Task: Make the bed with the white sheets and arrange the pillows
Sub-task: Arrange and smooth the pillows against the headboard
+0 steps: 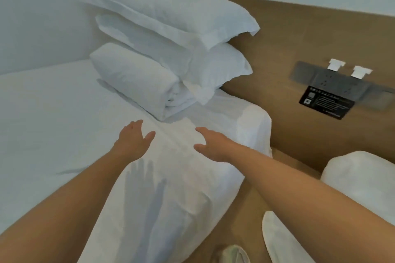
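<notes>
A bed with a white fitted sheet [53, 117] fills the left and middle. At its head corner a folded white duvet [136, 79] lies rolled, and two white pillows are stacked behind it, the upper pillow [166, 8] on the lower pillow [213, 66]. My left hand [133, 139] and my right hand [211, 145] reach out side by side over the sheet just in front of the duvet, fingers straight and spread, holding nothing. Their shadows fall on the sheet below.
A brown headboard panel [299, 38] runs along the right, carrying a grey socket strip [333, 83] and a black notice [326, 102]. White bedding [361, 175] lies at the right edge. Brown floor [252, 203] shows beside the bed, with a slipper [233, 252] at the bottom.
</notes>
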